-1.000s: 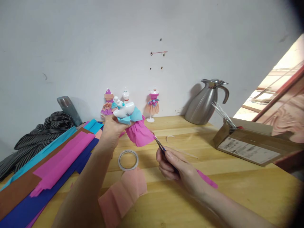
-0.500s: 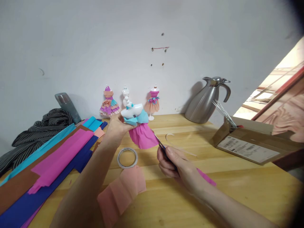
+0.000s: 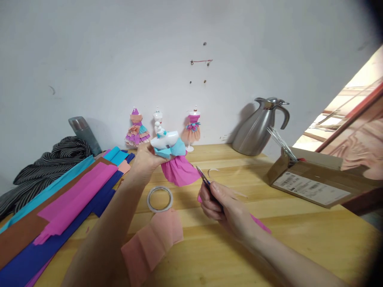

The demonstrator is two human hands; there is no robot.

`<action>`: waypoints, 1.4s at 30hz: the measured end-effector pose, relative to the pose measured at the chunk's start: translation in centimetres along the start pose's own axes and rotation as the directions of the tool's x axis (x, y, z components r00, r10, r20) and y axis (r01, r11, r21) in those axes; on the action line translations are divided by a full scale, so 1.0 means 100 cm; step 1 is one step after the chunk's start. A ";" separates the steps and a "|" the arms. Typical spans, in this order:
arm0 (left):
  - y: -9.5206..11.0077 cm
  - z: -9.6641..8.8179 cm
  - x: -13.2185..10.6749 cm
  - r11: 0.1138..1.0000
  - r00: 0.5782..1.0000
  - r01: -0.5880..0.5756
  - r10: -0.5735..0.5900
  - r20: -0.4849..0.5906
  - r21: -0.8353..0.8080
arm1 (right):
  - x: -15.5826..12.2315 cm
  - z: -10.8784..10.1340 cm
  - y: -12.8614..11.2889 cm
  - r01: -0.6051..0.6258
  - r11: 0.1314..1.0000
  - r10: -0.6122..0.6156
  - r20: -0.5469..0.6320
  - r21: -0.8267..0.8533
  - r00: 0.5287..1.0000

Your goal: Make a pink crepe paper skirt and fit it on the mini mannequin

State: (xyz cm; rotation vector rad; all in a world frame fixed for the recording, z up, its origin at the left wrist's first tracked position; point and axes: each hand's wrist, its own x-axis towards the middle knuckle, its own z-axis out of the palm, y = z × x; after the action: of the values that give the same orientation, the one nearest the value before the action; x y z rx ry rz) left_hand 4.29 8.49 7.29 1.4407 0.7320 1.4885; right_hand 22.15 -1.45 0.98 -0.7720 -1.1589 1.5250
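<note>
My left hand [image 3: 146, 161] is closed on a small white dress form [image 3: 167, 140], tilted on its side. Light blue paper [image 3: 176, 149] wraps it, and a magenta paper skirt [image 3: 181, 171] hangs below. My right hand [image 3: 217, 203] grips a pair of scissors [image 3: 205, 178], blades pointing up and left beside the skirt's right edge. A bit of magenta paper [image 3: 199, 198] shows by my right fingers; more magenta paper [image 3: 261, 224] lies behind that wrist. A roll of tape [image 3: 159, 199] and a folded peach paper piece [image 3: 154, 243] lie on the table between my arms.
Dressed mini forms [image 3: 137, 129] stand by the wall. Sheets of coloured paper [image 3: 74, 203] and a striped cloth [image 3: 54, 163] are on the left, near a grey bottle [image 3: 85, 133]. A steel jug [image 3: 254, 129] and a cardboard box [image 3: 314, 187] stand on the right.
The scissors have come slightly away from the skirt's edge. A bit of magenta paper now shows below them, by my right fingers. My left hand with the dress form has barely moved.
</note>
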 end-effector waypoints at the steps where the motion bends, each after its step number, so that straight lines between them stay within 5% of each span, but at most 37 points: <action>1: 0.001 0.000 0.000 1.000 1.000 0.003 -0.002 0.019 -0.001 | 0.000 0.000 0.000 0.005 1.000 -0.005 0.001 -0.001 1.000; 14: 0.000 -0.018 0.009 1.000 1.000 -0.020 0.020 0.019 -0.005 | 0.000 0.000 0.003 0.007 0.999 -0.008 0.008 0.036 1.000; 42: -0.010 -0.017 0.010 0.999 0.999 0.002 0.000 0.039 -0.053 | -0.004 0.005 0.012 -0.106 0.981 0.100 0.044 0.165 0.994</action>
State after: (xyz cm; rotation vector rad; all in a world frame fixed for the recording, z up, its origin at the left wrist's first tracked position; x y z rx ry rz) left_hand 2.98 10.13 6.61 1.4253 0.6648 1.4640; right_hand 21.38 -2.02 -0.03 -0.7035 -1.0149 1.7045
